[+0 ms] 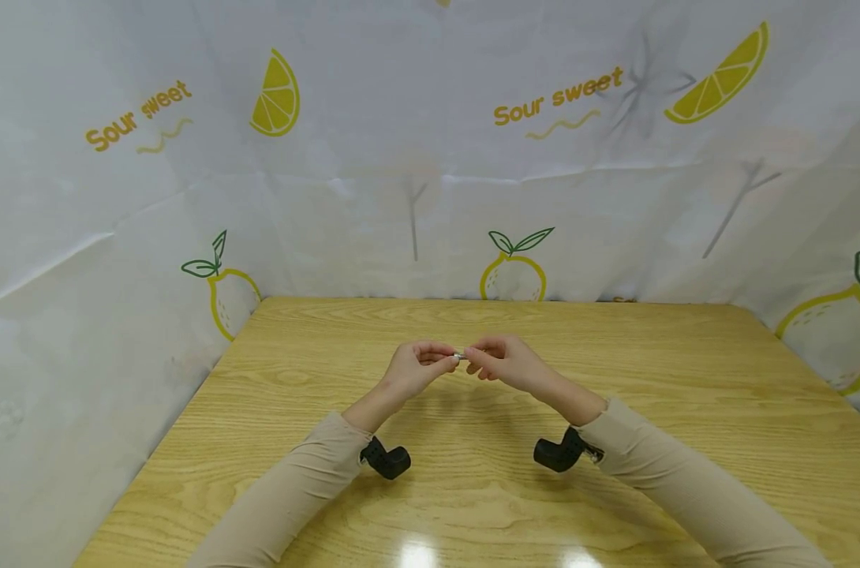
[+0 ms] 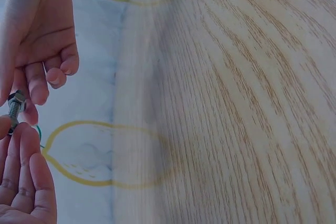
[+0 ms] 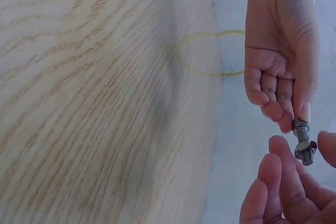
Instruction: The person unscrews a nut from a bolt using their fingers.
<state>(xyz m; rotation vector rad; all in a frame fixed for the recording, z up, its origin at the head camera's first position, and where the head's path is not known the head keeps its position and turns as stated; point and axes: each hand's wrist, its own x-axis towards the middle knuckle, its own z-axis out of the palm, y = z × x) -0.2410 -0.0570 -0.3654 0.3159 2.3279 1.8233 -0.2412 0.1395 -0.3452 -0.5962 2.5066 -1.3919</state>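
In the head view, my left hand (image 1: 417,372) and right hand (image 1: 513,364) meet above the middle of the table, with a small metal bolt (image 1: 459,356) between them. My left thumb and fingers pinch the head end of the bolt (image 3: 301,131), which tilts downward in the right wrist view. A hex nut (image 3: 305,149) sits on the threads near the bolt's free end. Around that nut, the right thumb and fingers are spread, very close to it; a small gap shows beside the thumb. The left wrist view shows the bolt's threads (image 2: 14,110) between both hands.
A wood-grain table (image 1: 473,505) lies under both forearms. Behind it hangs a white cloth (image 1: 373,221) printed with lemons, meeting the table's far edge. A black wrist mount (image 1: 387,459) hangs below the left cuff, and another mount (image 1: 559,453) below the right.
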